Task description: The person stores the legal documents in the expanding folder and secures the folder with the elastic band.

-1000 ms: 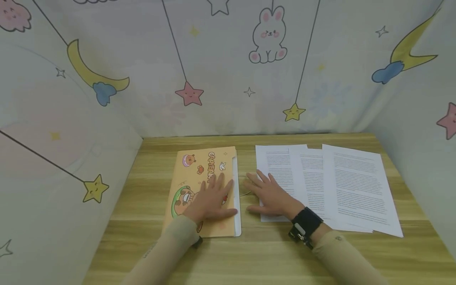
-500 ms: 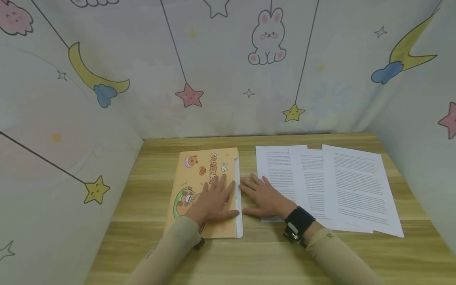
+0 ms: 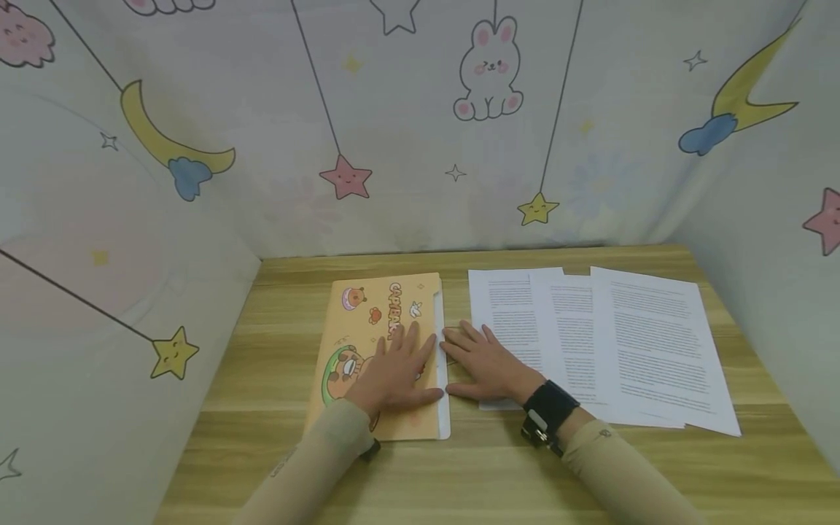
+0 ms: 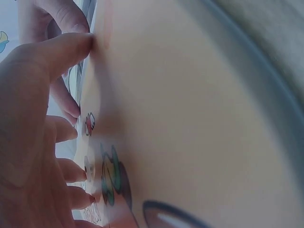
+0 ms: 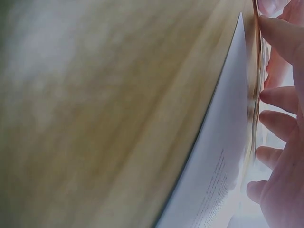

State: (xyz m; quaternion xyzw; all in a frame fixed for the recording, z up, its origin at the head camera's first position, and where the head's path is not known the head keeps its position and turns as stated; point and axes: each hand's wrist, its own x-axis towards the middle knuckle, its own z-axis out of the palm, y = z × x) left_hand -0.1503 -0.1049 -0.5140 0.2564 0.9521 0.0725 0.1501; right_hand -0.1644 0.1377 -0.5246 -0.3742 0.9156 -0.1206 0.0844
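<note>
An orange file folder [image 3: 408, 401] with cartoon capybaras lies flat on the table, white divider edges showing along its right side. My left hand [image 3: 390, 375] rests on the cover with fingers spread; the left wrist view shows its thumb and fingertips touching the orange cover [image 4: 190, 109]. Beside the folder's right edge is my right hand [image 3: 491, 367], its fingers spread and the fingertips at that edge. In the right wrist view the right hand's fingertips [image 5: 273, 121] meet the thin side of the folder. Neither hand grips anything.
Several printed white sheets [image 3: 656, 343] overlap in a fan right of the folder, and my right hand lies partly over the leftmost sheet [image 3: 512, 310]. The wood-grain table [image 3: 499, 474] is bordered by a patterned cloth wall [image 3: 407, 219] at the back and sides.
My right hand has moved left, from just off the folder to its right edge. The folder and my left hand have shifted slightly right. The sheets look unmoved.
</note>
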